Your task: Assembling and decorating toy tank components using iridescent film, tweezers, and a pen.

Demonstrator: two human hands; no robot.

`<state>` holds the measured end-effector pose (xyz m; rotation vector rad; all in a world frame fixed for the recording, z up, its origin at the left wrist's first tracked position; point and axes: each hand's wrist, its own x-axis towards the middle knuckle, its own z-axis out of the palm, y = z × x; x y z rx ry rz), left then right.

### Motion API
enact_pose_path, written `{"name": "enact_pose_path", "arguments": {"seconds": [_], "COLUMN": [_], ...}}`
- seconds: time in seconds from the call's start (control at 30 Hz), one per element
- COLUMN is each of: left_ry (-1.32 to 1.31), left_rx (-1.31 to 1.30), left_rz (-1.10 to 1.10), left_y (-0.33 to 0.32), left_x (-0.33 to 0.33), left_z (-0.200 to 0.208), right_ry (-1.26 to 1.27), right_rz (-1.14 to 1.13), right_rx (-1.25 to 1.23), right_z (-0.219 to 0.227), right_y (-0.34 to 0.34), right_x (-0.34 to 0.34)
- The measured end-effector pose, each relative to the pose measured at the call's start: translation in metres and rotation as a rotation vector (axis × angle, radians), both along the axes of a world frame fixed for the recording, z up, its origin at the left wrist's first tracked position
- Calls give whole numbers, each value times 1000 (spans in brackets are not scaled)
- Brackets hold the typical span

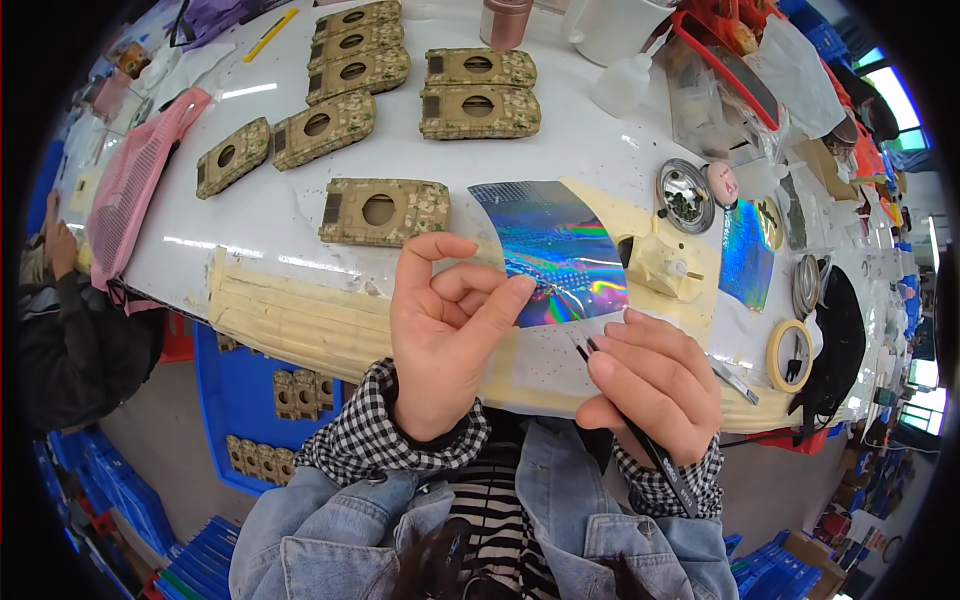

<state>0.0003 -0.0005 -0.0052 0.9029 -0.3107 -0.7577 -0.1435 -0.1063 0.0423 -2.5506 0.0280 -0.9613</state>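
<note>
right hand (660,385) grips black tweezers (663,468) pen-style, likely for precision; left hand (437,335) half-curled, cannot tell if pinching anything; iridescent sheet (560,230) lies beneath, presumably for reach; 1 camouflage hull (422,205) just beyond.

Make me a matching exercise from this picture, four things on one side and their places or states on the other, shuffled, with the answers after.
Column one
1. Black tweezers
2. Larger shiny sheet
3. Pink basket
4. Blue tray

Column two
A. At the left side of the table
B. Below table level, holding camouflage model hulls
C. Held in the right hand
D. Shimmering with rainbow colours

Pairs: 1-C, 2-D, 3-A, 4-B
</note>
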Motion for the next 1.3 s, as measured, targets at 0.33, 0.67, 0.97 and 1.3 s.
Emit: {"name": "enact_pose_path", "arguments": {"seconds": [0.33,0.67,0.97,1.3], "left_ry": [37,32,13,19], "left_rx": [-29,-13,-6,7], "left_rz": [-83,-86,-69,-69], "left_y": [3,4,3,3], "left_x": [0,1,0,-1], "left_z": [-3,-2,0,-1], "right_ry": [68,64,59,55], "right_rz": [3,0,-4,-10], "right_rx": [134,96,76,65], "right_z": [-6,-9,-10,-9], "right_y": [-4,-4,-3,-3], "right_x": [16,16,15,16]}}
